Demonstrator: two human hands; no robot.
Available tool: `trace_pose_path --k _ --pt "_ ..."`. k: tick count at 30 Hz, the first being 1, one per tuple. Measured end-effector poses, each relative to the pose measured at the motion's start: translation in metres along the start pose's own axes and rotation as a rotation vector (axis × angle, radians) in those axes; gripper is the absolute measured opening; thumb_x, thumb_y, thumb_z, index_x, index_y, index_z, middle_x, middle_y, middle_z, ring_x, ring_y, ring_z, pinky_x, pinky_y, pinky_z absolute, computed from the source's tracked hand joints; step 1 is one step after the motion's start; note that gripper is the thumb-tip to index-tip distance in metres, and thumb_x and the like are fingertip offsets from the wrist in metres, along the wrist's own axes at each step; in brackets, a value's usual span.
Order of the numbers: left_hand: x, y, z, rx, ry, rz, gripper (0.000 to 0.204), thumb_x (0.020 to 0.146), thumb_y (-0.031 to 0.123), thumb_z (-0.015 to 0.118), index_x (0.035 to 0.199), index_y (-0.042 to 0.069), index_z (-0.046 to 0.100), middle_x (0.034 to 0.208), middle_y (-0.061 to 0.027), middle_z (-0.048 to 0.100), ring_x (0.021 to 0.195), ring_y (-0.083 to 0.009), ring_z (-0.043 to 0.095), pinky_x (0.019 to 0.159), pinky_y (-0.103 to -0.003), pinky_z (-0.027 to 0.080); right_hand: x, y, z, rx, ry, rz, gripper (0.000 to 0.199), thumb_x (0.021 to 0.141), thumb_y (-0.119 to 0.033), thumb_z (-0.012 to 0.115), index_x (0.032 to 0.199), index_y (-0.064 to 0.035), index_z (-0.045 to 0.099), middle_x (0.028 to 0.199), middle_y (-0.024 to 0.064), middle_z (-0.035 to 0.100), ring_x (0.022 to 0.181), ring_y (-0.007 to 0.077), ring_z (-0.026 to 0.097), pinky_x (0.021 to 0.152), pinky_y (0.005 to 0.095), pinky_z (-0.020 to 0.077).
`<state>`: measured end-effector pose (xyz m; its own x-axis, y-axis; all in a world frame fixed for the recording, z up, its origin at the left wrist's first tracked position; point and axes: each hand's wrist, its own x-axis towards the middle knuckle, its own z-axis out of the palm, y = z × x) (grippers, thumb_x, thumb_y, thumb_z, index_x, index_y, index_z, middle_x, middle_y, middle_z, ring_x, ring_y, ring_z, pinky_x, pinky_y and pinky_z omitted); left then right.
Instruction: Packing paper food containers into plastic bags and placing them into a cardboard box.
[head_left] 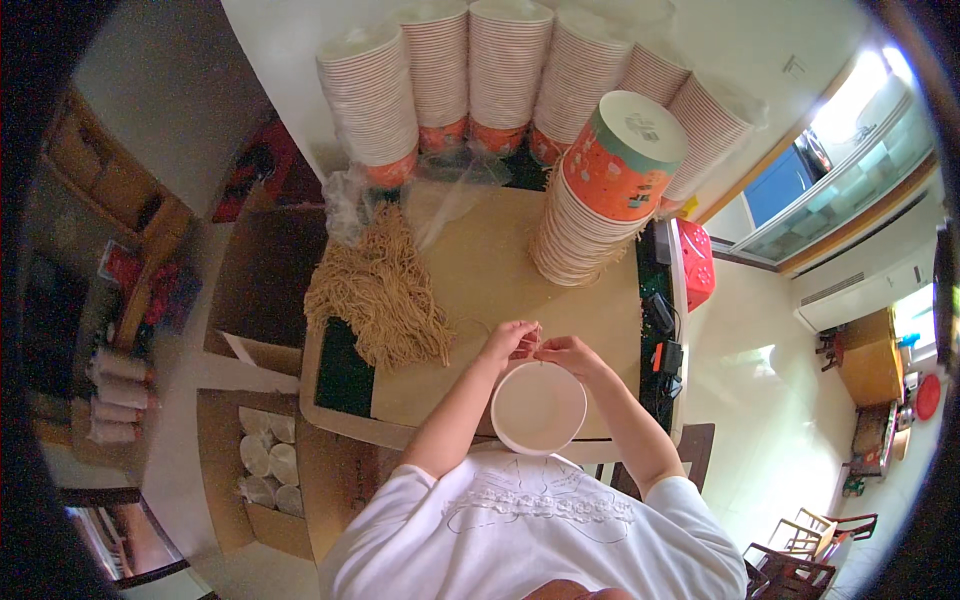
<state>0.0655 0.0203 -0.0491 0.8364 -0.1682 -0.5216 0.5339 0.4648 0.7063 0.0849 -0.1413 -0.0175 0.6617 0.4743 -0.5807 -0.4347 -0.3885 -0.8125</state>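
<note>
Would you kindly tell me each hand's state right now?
Left hand: closed, pinching thin tan twine.
Right hand: closed, pinching twine by the paper bucket.

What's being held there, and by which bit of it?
A thin cord, pinched by the left grip and right grip at the far rim of the white tub. Which part of it is too small to tell.

pinched strand (540, 338) between left hand (507, 342) and right hand (571, 354), table's (352, 424) near edge: too fine to trace | white tub (540, 408): outer wall hidden | rightmost wrapped stack (715, 125), far right corner: partly behind upturned stack (622, 175)
</note>
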Motion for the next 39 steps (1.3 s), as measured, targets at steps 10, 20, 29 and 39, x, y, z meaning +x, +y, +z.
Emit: trace_pose_path --k 10,20,29,39 --pt "0.03 -0.014 -0.02 -0.52 -0.173 -0.177 0.007 0.084 0.008 0.048 0.078 0.005 0.047 0.066 -0.0042 0.051 0.047 -0.0083 0.04 0.04 -0.02 0.034 -0.009 -0.007 -0.002 0.086 -0.084 0.096 0.011 0.075 -0.016 0.061 0.075 -0.0045 0.062 0.065 0.0005 0.057 0.058 0.0072 0.052 0.049 0.0211 0.0401" --pt "0.027 -0.048 -0.026 -0.062 -0.125 -0.179 0.015 0.081 0.008 0.051 0.066 0.005 0.05 0.056 -0.0011 0.047 0.043 -0.0074 0.04 0.04 -0.022 0.035 -0.016 -0.021 -0.009 -0.45 -0.23 0.01 0.015 0.076 -0.017 0.063 0.085 -0.0054 0.062 0.068 0.0001 0.056 0.06 0.0068 0.048 0.05 0.0214 0.0385" --pt "-0.009 -0.045 -0.033 0.247 0.187 -0.038 0.007 0.075 0.006 0.058 0.08 0.002 0.055 0.068 -0.007 0.061 0.053 -0.0104 0.054 0.046 -0.023 0.044 -0.036 -0.013 -0.004 -0.171 -0.07 -0.15 0.023 0.081 -0.016 0.059 0.1 -0.0052 0.056 0.086 0.0031 0.059 0.08 0.0091 0.053 0.07 0.0227 0.0436" --pt "-0.075 0.039 0.033 0.473 0.068 0.567 0.006 0.074 0.006 0.063 0.075 0.002 0.058 0.069 -0.0028 0.057 0.059 -0.0097 0.052 0.054 -0.022 0.043 -0.046 -0.045 0.025 -0.382 0.277 -0.511 0.013 0.077 -0.011 0.06 0.086 -0.0022 0.062 0.073 0.0097 0.061 0.069 0.0115 0.055 0.062 0.0275 0.0446"
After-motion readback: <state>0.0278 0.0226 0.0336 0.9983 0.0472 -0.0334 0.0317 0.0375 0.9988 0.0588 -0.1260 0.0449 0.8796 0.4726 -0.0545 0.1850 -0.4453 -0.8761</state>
